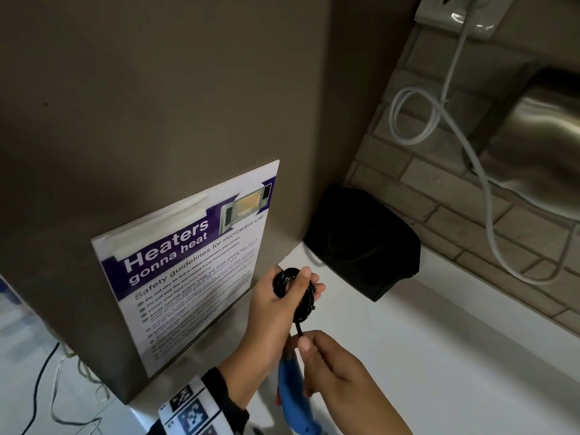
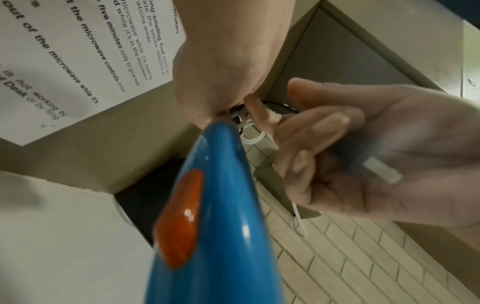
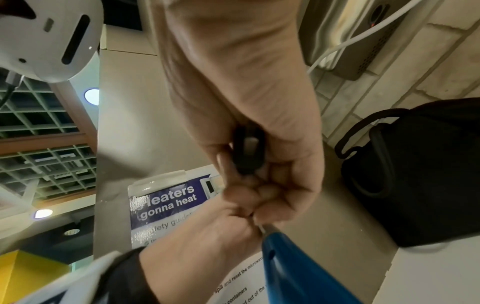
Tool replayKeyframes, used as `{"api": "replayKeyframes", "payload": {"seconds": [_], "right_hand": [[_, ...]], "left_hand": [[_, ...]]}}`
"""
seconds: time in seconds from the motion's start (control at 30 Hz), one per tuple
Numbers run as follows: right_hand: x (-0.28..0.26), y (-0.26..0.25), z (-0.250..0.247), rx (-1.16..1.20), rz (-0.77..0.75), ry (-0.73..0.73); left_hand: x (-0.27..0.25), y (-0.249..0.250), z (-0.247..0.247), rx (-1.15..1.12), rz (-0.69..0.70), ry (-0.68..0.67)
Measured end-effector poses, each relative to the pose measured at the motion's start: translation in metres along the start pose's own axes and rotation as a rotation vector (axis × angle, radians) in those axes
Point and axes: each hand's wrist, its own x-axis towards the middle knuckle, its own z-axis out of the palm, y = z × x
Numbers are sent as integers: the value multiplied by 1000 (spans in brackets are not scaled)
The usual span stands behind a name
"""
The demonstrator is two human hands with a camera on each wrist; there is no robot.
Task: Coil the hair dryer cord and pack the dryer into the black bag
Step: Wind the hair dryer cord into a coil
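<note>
**Cord coiled, bag ahead to the right**

Right hand (image 1: 332, 368) nearest, pinching the cord's last stretch above the blue dryer (image 1: 292, 394). Left hand (image 1: 276, 309) beyond it, fingers wrapped round the black cord coil (image 1: 284, 282). Black bag (image 1: 361, 243) stands farther back, right of both hands, nearer the left.

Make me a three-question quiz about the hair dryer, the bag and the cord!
1. Where is the black bag?
A. on the counter, by the brick wall
B. hanging from the socket
C. in a hand

2. What colour is the hair dryer?
A. pink
B. blue
C. white

3. How is the black cord now?
A. stretched flat on the counter
B. plugged into the wall
C. wound into a bundle

Answers: 1 A, it sits on the white counter in the corner. 2 B, its body is blue with an orange switch. 3 C, the left hand grips the loops while the right hand pinches the strand below.
</note>
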Motion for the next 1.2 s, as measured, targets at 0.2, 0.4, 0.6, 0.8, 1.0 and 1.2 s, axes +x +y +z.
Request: {"api": "replayKeyframes", "payload": {"seconds": [0.2,0.4,0.6,0.8,1.0,1.2], "right_hand": [[4,3,-1,-97,-56,4],[9,10,-8,-185,-8,40],[6,1,-6,-49,-68,47],[4,-3,-7,42,-59,42],[3,-8,4,107,-47,47],[-2,-5,14,43,-83,49]], "left_hand": [[-1,5,-5,108,9,41],[-2,14,-4,-150,-196,-91],[-5,26,-2,-190,-344,-229],[-7,29,-1,-391,-373,-269],[-6,28,4,-400,-299,-116],[0,28,2,-373,-223,-77]]}}
